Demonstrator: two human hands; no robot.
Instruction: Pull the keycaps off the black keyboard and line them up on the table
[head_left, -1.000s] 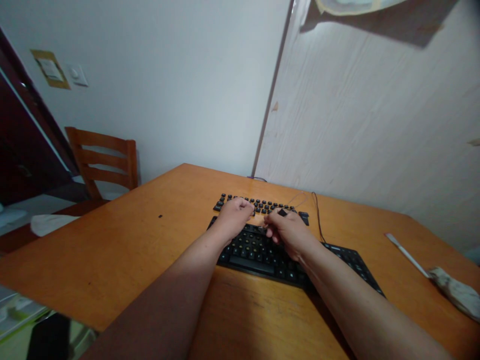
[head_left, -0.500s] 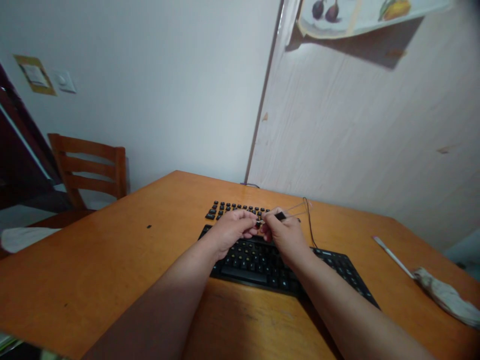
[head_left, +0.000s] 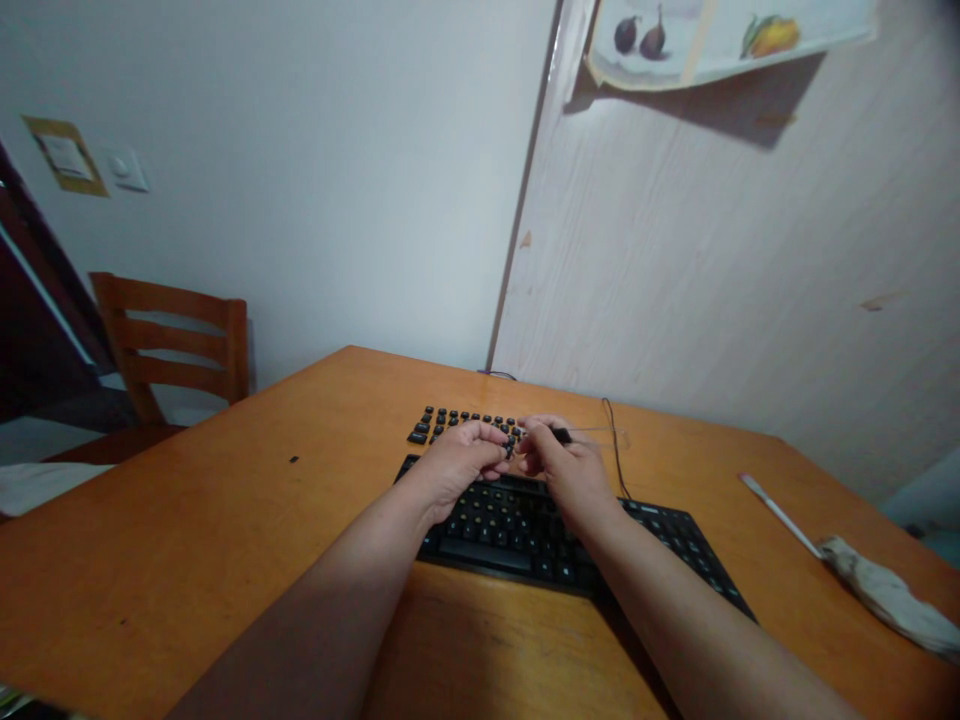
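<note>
My left hand (head_left: 463,462) is closed in a pinch on a small black keycap (head_left: 510,446), held above the back edge of a black keyboard (head_left: 487,552). Close beside it, my right hand (head_left: 568,468) is closed around the black handle of a wire keycap puller (head_left: 561,436). The puller's thin wire loops stick out to the right. The keyboard lies under both wrists, with its upper rows showing bare switch posts and its lower rows still bearing caps. Behind the hands, loose black keycaps (head_left: 418,432) are laid out in rows, partly hidden by my fingers.
A single dark keycap-like piece (head_left: 294,460) lies on the wooden table (head_left: 315,540) at left. The keyboard's cable (head_left: 619,450) runs back. At right are a white-handled brush (head_left: 780,514) and a crumpled cloth (head_left: 885,592). A wooden chair (head_left: 176,335) stands beyond the left edge.
My fingertips have drawn slightly apart, and the keycap shows more clearly in the left ones. The puller's wires have tilted from pointing up-right to nearly level. The view has shifted slightly.
</note>
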